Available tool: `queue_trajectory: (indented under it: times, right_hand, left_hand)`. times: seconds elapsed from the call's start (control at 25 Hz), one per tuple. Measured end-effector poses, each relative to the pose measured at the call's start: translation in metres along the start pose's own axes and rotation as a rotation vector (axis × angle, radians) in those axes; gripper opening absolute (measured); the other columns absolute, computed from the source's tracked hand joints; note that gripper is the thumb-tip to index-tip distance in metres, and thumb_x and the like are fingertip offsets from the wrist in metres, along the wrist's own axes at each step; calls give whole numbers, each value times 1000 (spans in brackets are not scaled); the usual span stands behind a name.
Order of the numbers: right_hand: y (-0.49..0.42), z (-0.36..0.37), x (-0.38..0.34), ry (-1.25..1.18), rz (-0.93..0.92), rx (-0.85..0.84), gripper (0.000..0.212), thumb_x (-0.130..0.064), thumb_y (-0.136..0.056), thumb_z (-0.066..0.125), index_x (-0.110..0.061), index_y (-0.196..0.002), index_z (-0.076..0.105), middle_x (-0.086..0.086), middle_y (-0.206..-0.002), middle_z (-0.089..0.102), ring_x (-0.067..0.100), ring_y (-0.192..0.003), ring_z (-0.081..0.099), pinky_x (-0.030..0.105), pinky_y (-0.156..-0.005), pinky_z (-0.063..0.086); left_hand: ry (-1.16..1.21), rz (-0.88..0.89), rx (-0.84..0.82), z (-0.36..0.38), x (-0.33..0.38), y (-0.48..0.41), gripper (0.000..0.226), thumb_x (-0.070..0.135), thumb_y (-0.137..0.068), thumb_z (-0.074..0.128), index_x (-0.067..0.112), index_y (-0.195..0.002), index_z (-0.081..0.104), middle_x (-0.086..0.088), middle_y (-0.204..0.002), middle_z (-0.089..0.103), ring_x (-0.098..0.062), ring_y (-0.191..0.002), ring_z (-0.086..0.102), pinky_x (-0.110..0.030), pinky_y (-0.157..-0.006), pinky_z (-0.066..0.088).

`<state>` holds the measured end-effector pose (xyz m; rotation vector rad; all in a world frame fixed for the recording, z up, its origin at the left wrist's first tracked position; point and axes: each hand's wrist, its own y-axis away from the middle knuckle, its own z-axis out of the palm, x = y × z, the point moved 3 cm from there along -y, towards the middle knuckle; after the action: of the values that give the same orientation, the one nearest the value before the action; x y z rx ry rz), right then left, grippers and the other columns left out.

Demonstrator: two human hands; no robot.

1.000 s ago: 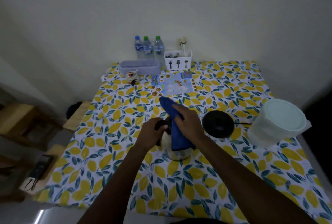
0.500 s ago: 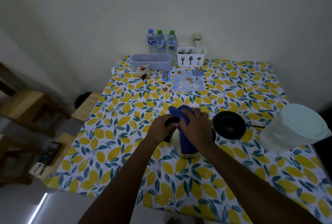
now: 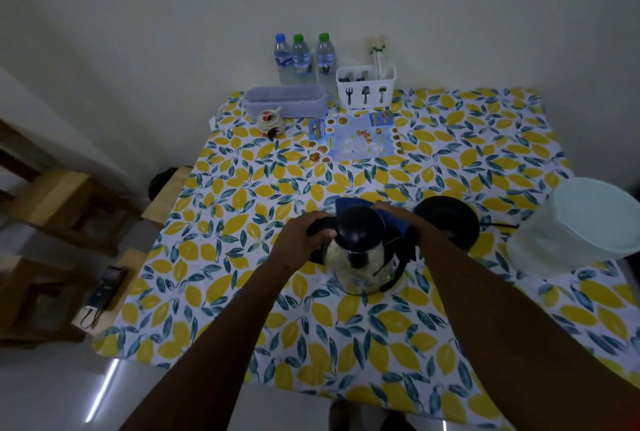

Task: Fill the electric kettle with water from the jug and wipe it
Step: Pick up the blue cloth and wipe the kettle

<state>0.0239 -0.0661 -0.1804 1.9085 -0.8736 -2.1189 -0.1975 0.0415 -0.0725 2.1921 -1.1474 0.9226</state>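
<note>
The steel electric kettle (image 3: 360,266) with a black lid stands on the lemon-print table (image 3: 242,209), near the middle. My left hand (image 3: 304,236) grips its black handle on the left side. My right hand (image 3: 398,219) presses a blue cloth (image 3: 349,204) against the kettle's far and right side; most of the cloth is hidden behind the kettle. The black kettle base (image 3: 446,221) lies just right of it, with its cord running right. The pale lidded water jug (image 3: 575,226) stands at the right edge.
At the back stand three water bottles (image 3: 301,58), a white cutlery holder (image 3: 365,86), a grey tub (image 3: 285,101), a small jar (image 3: 270,122) and a printed mat (image 3: 355,140). Wooden stools (image 3: 69,202) and a phone (image 3: 105,283) are left of the table.
My right hand has slid the blue cloth from the kettle's front face round to its far right side, uncovering the lid and steel body. The left hand stays on the handle.
</note>
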Motion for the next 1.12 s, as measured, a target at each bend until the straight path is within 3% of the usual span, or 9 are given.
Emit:
queue_trajectory:
  times: [0.08,0.2,0.32,0.44,0.56,0.72,0.88,0.96,1.12]
  right_hand:
    - [12,6,43,-465,-54,79,33,-45,-95,46,-21,-114,57,-1,-112,67,26,-119,48,38,-92,36]
    - [63,48,34,-480,-47,510,32,-37,-97,43,-13,-112,58,-2,-94,64,35,-118,54,36,-86,46]
    - [87,105,33,-657,-216,732,59,-62,-89,42,-23,-133,47,5,-128,61,30,-123,53,44,-97,48]
    - [95,154,20,-327,-242,1053,79,-66,-86,35,-22,-150,19,8,-158,24,30,-142,28,48,-114,29]
    - [88,172,30,-193,-328,1142,76,-59,-94,30,-9,-150,17,17,-156,23,35,-142,27,49,-113,29]
    - [79,171,77,-393,-293,1185,74,-59,-93,33,-9,-147,27,22,-144,40,37,-128,45,52,-100,43]
    - [75,189,64,-407,-116,1222,54,-28,-101,38,-1,-146,26,26,-148,35,42,-133,38,49,-106,35]
    - [82,208,47,-237,-158,1213,61,-35,-100,34,0,-148,20,23,-156,21,39,-141,25,48,-112,24]
    - [77,222,34,-38,-215,1199,84,-61,-91,31,-7,-151,8,18,-159,6,38,-143,14,53,-109,26]
  left_hand:
    - [-19,5,-15,-1,0,-2,32,29,-92,62,19,-122,58,-1,-112,64,-12,-93,55,0,-69,37]
    - [-36,13,-63,-3,-1,-4,36,33,-92,60,22,-125,56,-2,-121,64,-13,-102,56,-9,-77,37]
    - [-68,14,-146,-5,-4,-9,42,38,-92,59,24,-131,53,-4,-130,61,-21,-115,57,-28,-90,40]
    - [-90,7,-215,-9,-5,-14,45,37,-91,61,26,-133,51,-4,-133,60,-23,-119,55,-32,-93,42]
    - [-98,29,-256,-12,-3,-16,46,32,-90,63,25,-134,50,-4,-134,59,-23,-120,54,-36,-97,41]
    - [-87,26,-256,-13,-7,-19,47,29,-90,63,24,-135,50,-4,-136,57,-21,-122,53,-29,-95,38]
    - [-93,44,-275,-12,-11,-19,48,31,-91,62,24,-136,48,-4,-138,55,-23,-124,51,-30,-95,37]
    - [-94,70,-284,-14,-9,-18,46,29,-92,61,23,-136,48,-5,-137,56,-24,-122,52,-29,-93,37]
    - [-96,113,-287,-17,-5,-16,43,28,-93,60,22,-134,51,-5,-132,61,-23,-118,55,-25,-88,35]
